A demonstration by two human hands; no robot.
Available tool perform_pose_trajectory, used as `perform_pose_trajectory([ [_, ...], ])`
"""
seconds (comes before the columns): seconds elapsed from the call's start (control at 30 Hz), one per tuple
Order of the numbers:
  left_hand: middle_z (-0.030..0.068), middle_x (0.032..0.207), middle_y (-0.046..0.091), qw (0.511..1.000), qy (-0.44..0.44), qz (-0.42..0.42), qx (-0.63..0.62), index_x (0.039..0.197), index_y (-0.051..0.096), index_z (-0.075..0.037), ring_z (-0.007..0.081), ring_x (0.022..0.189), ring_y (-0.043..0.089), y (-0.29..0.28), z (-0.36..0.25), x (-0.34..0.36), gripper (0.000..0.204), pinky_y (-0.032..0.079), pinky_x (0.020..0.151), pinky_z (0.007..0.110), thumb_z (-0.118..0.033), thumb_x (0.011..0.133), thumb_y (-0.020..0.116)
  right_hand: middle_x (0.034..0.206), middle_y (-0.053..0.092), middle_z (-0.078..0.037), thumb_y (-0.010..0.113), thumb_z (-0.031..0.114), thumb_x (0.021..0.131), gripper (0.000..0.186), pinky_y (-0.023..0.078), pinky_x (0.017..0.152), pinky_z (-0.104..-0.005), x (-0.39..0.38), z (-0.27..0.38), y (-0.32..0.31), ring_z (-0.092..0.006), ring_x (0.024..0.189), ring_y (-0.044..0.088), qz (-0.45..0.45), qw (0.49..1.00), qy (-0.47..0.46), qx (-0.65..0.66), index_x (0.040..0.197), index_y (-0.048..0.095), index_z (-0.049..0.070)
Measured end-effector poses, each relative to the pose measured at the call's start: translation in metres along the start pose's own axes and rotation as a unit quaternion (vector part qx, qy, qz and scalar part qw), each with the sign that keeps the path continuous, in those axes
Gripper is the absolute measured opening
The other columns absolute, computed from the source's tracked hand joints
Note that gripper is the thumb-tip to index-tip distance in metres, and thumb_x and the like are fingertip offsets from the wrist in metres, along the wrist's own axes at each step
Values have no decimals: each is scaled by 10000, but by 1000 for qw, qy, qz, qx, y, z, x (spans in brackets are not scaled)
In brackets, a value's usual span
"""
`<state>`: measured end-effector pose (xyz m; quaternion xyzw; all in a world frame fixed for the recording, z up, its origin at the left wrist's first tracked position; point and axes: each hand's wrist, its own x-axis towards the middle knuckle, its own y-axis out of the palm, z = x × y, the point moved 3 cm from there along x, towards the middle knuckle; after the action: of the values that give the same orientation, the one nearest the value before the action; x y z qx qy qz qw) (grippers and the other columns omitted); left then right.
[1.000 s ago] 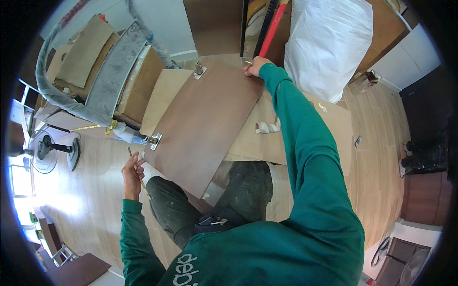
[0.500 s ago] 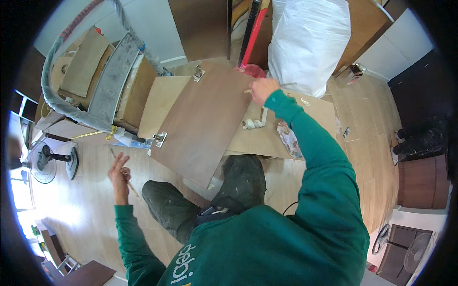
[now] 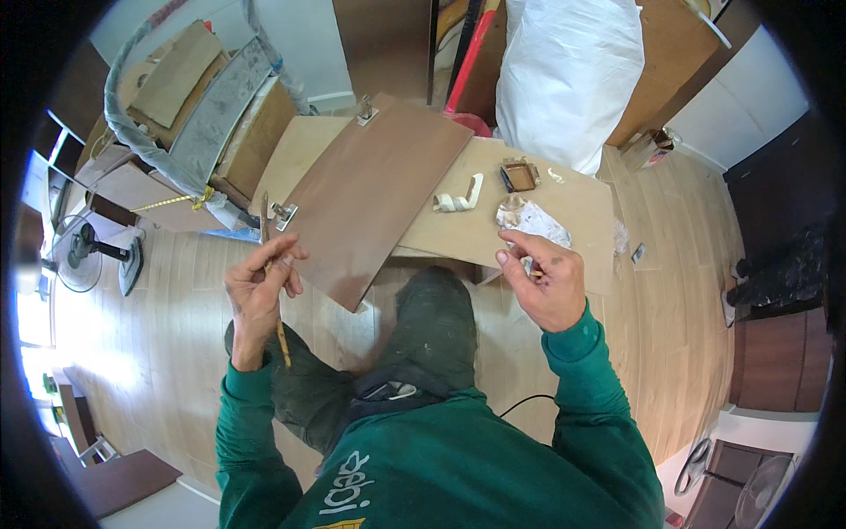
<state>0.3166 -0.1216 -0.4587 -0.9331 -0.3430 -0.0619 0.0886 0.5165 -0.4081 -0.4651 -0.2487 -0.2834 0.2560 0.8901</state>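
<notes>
The tan board (image 3: pixel 489 240) lies ahead of both hands, reaching from beyond the left hand to past the right. The white sack (image 3: pixel 568 88) stands farther off, beyond the right hand and the far edge of the board. The brown panel (image 3: pixel 379 194) rests on the board, ahead of and between the hands; its near corner juts past the board edge, to the right of the left hand and apart from it. The left hand (image 3: pixel 264 284) is raised beside the panel, its fingers bent and closed around a stick. The right hand (image 3: pixel 548 275) is raised at the board's near side, fingers curled, index tip and thumb tip close together; a small tan bit shows inside it, and I cannot tell whether it is gripped. The stained rag (image 3: pixel 548 226) lies just beyond the right fingertips, with the small tray (image 3: pixel 520 176) farther on. The curled strip (image 3: pixel 458 201) lies ahead and left of the right hand. Of the two metal hinges (image 3: pixel 283 217) along the panel's left edge, one is just beyond the left fingers, the other well ahead. The thin stick (image 3: pixel 284 342) sticks out above and below the left hand.
</notes>
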Motion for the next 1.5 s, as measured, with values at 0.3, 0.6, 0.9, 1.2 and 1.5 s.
perform_pose_trajectory([
  [0.3,124,859,669,997,59,-26,47,1082,623,53,85,552,528,-12,-29,39,241,421,494,208,-13,852,593,833,593,-139,560,194,798,358,504,575,-453,73,-85,102,-329,690,623,178,920,-65,-342,1136,565,79],
  [0.6,104,852,669,995,74,-63,38,1062,638,50,63,560,524,-34,1,110,230,416,508,194,-13,844,600,984,534,-150,561,238,805,417,516,568,-425,111,-108,158,-299,703,627,226,894,-93,-375,1189,540,79],
  [0.9,95,859,663,992,88,-80,31,1066,641,46,62,573,513,-47,5,115,239,416,521,196,-14,837,606,1112,486,-154,603,214,763,498,532,605,-421,69,-76,165,-307,721,626,266,897,-145,-323,1243,528,108],
  [1.2,82,849,661,995,61,-67,36,1065,642,44,64,575,526,-33,9,115,243,418,514,194,2,828,606,1085,496,-140,590,153,743,472,533,579,-384,70,-73,166,-263,710,626,247,903,-143,-320,1213,553,125],
  [1.5,79,862,660,994,57,-71,60,1083,633,42,61,589,535,-46,16,106,258,422,508,187,4,829,604,1104,489,-115,616,193,746,460,537,633,-393,65,-77,172,-275,785,626,245,894,-171,-332,1196,555,124],
])
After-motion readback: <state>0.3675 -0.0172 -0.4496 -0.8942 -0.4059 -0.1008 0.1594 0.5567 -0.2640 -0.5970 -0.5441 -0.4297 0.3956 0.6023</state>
